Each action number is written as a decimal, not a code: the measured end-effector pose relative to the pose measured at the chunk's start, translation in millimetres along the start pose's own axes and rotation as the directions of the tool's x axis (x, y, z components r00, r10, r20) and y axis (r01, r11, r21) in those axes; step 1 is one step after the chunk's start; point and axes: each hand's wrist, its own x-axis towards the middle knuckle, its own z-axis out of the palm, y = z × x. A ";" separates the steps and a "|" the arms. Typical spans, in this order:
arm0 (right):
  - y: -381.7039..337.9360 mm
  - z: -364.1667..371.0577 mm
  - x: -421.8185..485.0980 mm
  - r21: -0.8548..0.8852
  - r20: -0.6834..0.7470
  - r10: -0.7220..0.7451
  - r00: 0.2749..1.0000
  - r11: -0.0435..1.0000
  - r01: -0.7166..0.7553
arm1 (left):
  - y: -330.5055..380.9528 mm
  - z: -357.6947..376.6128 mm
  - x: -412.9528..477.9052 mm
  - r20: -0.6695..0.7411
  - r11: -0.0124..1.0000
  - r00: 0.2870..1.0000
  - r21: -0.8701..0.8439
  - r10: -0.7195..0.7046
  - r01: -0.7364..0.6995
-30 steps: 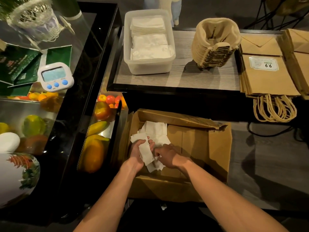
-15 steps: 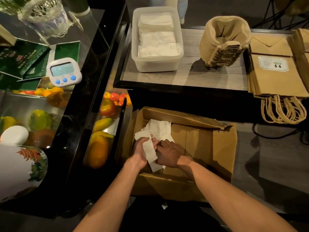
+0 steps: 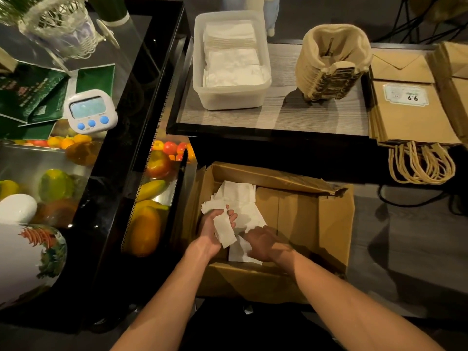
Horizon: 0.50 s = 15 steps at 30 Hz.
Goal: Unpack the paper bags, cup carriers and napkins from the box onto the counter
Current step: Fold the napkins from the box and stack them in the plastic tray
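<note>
My left hand (image 3: 211, 230) is palm-up, fingers curled round a napkin bundle (image 3: 226, 231), a small stack of white folded sheets that sticks out past my palm on both ends. My right hand (image 3: 264, 243) is just beside it, knuckles up, fingertips resting on the loose napkins (image 3: 239, 198) that lie scattered under and beyond both hands; I cannot tell whether those fingers pinch a sheet or only touch it. Both hands are down inside the box (image 3: 334, 224), an open brown carton, at its left end, and bare cardboard shows to the right of my right hand.

Beyond the box, above my hands, is the counter (image 3: 278, 120). On it, straight ahead of my left hand, a clear plastic tub (image 3: 201, 72) holds stacked white napkins. Ahead of my right hand stands a nested pile of cup carriers (image 3: 331, 64), and further right lie flat paper bags (image 3: 410, 120), their handles hanging over the counter's edge. Left of my left hand, fruit (image 3: 147, 229) sits behind glass, with a white timer (image 3: 90, 111) above it.
</note>
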 end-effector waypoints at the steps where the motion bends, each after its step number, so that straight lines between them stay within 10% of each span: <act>1: 1.3 -0.1 -0.5 0.008 0.000 -0.006 1.000 1.000 0.006 | -0.5 0.5 0.5 -0.001 1.000 1.000 0.001 0.003 -0.003; 15: 3.5 -6.3 6.7 -0.119 -0.091 -0.037 0.995 0.993 0.026 | 0.1 1.5 -1.9 -0.027 1.000 1.000 -0.023 0.002 -0.003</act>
